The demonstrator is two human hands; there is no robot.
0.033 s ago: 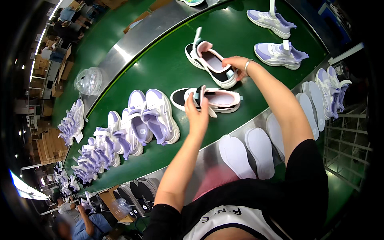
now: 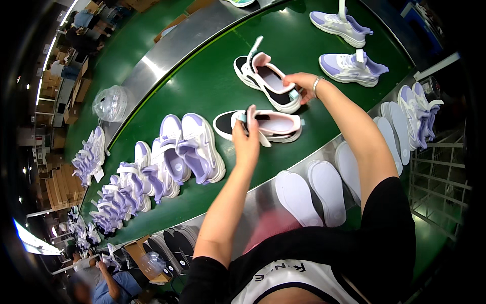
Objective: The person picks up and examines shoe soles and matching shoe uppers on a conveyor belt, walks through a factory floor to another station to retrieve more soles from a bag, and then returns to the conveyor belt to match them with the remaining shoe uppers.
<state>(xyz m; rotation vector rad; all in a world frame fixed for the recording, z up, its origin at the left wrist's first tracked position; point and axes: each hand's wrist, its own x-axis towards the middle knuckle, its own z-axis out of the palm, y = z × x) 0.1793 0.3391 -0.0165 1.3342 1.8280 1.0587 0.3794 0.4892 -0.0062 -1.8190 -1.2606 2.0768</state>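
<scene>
Two black-and-white sneakers with pale pink linings lie on the green work surface in front of me. My left hand pinches the raised tongue and strap of the near sneaker, which rests with its toe to the left. The far sneaker has its heel toward me and its tongue strap sticking up. Around its heel collar my right hand is closed, thumb at the inner edge and fingers behind the heel. A bracelet circles the right wrist.
White-and-lilac sneakers stand in a row at left; two more sit at far right. White insoles line the near metal edge, black insoles further left. A clear plastic bundle lies on the far metal rail. People work at lower left.
The far sneaker and my right hand have shifted slightly to the right. My left hand has tipped the near sneaker's tongue a little to the left.
</scene>
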